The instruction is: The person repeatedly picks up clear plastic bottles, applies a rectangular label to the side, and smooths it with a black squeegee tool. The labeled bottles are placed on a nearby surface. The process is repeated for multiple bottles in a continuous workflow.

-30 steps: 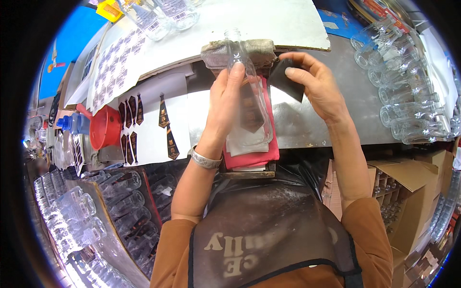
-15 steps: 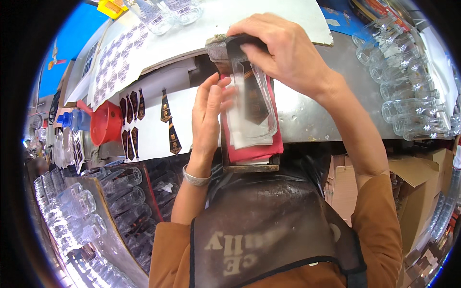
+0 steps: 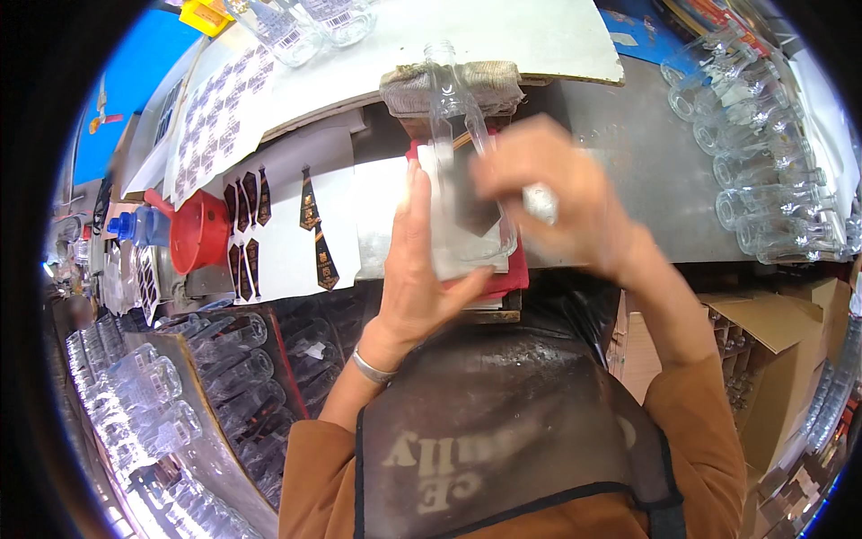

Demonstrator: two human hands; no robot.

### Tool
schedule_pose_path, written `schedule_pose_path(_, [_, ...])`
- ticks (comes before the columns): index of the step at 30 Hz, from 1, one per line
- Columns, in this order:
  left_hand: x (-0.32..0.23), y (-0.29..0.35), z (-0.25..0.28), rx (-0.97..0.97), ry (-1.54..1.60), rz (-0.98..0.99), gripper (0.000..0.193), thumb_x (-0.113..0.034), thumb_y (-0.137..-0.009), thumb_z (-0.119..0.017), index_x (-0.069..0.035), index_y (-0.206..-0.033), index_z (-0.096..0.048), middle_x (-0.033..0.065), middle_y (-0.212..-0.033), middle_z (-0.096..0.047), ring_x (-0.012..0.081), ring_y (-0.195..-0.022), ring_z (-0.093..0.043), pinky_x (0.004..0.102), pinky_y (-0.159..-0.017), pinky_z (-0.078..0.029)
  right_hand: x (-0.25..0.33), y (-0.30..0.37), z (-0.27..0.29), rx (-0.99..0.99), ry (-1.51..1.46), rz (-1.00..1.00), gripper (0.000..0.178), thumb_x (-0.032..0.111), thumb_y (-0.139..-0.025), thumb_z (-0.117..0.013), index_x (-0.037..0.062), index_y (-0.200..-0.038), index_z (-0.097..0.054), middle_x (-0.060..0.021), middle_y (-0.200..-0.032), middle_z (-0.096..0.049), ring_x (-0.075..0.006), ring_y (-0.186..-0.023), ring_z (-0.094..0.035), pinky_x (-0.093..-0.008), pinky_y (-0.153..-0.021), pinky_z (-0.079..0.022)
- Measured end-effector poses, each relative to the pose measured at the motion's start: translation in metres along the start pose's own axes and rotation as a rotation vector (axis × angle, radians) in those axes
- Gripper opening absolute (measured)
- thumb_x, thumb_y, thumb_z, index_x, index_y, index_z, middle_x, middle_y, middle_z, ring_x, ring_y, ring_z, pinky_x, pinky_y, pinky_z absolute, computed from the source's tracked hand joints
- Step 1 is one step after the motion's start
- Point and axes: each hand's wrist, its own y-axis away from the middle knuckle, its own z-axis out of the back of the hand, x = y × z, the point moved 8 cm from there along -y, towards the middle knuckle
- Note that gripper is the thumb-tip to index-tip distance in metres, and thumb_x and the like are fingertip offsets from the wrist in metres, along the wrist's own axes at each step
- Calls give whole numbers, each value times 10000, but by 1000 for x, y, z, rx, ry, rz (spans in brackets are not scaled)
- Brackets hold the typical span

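Observation:
A clear glass bottle (image 3: 446,117) lies with its neck pointing away from me, on white paper and red cloth (image 3: 519,269). Its neck rests on a cloth-wrapped support (image 3: 494,85). On the bottle is a dark tie-shaped label (image 3: 474,202). My left hand (image 3: 415,260) lies along the bottle's left side, fingers straight, thumb spread across near its base. Over the bottle's right side is my right hand (image 3: 557,189), smeared by motion; whether it holds anything cannot be made out.
Several tie-shaped labels (image 3: 323,256) lie on white paper to the left, beside a red dipper (image 3: 199,234) and a blue-capped jug (image 3: 135,225). Glass bottles (image 3: 763,171) line the right side; more (image 3: 242,368) fill a lower-left rack. An open cardboard box (image 3: 777,350) stands lower right.
My right hand has come down from the bottle's neck to its body; the black thing it held no longer shows. My left hand has moved right, against the bottle, with its thumb out.

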Motion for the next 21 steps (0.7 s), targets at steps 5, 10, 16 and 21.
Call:
schedule_pose_path(5, [0, 0, -9, -104, -92, -43, 1132, -117, -673, -880, 63, -1550, -187, 303, -1544, -337, 457, -1308, -467, 466, -1083, -423, 34, 61, -12, 239, -350, -384, 249, -21, -818, -717, 30, -1061, -700, -110, -966, -711, -270, -884, -682, -345, -791, -541])
schedule_pose_path(10, [10, -1, -12, -91, 627, 106, 1125, -131, -715, -896, 64, -1558, -178, 248, -1587, -300, 352, -1464, -336, 417, -1178, -326, -60, 105, -34, -44, -800, -1031, 532, 408, -1083, -419, -63, -1141, -658, -103, -983, -728, -110, -800, -612, -255, -718, -469])
schedule_pose_path(16, [5, 7, -1, -128, 70, -34, 1022, -159, -721, -865, -28, -1559, -295, 301, -1593, -244, 452, -1456, -308, 479, -1190, -293, -13, 66, -25, 63, -314, -902, 359, 207, -1008, -574, -70, -1232, -622, -182, -1044, -741, -198, -839, -690, -329, -767, -522])
schedule_pose_path(21, [21, 9, 20, -17, -84, -45, 952, -343, -788, -824, 34, -1513, -336, 283, -1571, -311, 447, -1438, -347, 503, -1174, -299, 5, 57, -24, 160, 74, -791, 390, 165, -893, -714, -19, -1228, -637, -194, -1012, -724, -300, -730, -692, -353, -652, -515])
